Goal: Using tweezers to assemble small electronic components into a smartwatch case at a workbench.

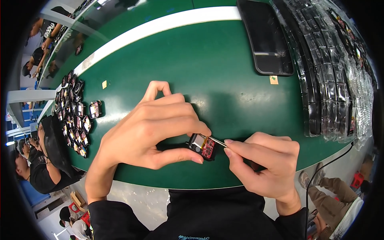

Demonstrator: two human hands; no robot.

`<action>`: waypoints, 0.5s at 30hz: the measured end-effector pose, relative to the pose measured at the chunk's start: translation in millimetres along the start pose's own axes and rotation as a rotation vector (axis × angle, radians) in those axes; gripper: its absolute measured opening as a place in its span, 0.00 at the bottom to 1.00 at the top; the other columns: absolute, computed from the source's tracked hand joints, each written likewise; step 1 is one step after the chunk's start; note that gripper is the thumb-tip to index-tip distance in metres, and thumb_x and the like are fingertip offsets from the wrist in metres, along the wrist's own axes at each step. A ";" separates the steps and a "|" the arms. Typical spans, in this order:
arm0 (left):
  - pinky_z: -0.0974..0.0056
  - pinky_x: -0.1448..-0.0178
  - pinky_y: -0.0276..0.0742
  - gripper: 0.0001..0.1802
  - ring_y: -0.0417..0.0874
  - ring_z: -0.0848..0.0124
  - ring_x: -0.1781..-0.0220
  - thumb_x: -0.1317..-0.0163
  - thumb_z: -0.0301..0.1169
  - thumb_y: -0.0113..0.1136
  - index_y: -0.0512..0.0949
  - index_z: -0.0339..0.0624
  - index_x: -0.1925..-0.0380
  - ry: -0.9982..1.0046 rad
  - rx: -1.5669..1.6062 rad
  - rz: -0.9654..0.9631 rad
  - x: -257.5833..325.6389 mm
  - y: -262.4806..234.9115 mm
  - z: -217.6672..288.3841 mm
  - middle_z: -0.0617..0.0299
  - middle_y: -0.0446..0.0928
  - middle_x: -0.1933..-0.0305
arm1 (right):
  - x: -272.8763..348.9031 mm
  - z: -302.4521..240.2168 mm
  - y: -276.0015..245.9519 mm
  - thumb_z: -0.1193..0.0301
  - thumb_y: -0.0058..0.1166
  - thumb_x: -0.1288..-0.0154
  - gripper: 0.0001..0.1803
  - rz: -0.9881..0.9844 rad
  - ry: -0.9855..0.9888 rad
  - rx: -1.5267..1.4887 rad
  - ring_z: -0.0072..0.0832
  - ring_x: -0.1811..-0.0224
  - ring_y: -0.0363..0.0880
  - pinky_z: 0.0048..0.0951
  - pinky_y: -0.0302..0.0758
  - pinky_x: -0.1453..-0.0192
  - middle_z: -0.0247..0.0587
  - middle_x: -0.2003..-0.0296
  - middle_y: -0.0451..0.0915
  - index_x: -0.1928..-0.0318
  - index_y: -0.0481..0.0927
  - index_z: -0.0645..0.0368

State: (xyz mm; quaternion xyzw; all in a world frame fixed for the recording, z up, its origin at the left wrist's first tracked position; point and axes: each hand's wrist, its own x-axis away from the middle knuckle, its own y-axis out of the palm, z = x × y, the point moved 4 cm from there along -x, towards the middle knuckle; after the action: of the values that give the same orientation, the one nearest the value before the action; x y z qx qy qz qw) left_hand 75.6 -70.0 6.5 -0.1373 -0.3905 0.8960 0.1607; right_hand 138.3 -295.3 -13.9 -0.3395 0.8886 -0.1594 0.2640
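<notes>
My left hand (148,128) pinches a small black electronic housing (195,153) between thumb and index finger, just above the green table. The housing's open face shows a silver battery-like block (198,140) and a red circuit board (208,148). My right hand (266,164) is closed on slim metal tweezers (217,141). Their tip reaches the upper edge of the housing, right by my left index fingertip. Whether the tweezers grip anything there is too small to tell.
Many similar open housings (74,120) lie clustered at the left, with one unit (95,109) slightly apart. A black smartphone (268,38) lies at the far right beside stacked clear plastic trays (334,80). A black cable (320,170) hangs at the right edge. People sit at the left.
</notes>
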 end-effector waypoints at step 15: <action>0.57 0.42 0.69 0.27 0.82 0.70 0.65 0.45 0.40 0.89 0.91 0.46 0.47 0.063 -0.152 0.003 -6.3 -1.7 7.3 0.70 0.82 0.68 | 6.0 -0.6 -18.3 0.82 0.76 0.39 0.10 0.262 0.062 -0.057 0.16 0.85 0.72 0.24 0.67 0.81 0.33 0.78 0.83 0.57 0.96 0.63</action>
State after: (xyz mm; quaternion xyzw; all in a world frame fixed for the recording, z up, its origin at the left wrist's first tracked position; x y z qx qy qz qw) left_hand 78.9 -76.2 13.3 -0.1776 -0.4522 0.8592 0.1608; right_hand 143.7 -312.5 -7.1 -0.2227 0.9373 -0.1088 0.2452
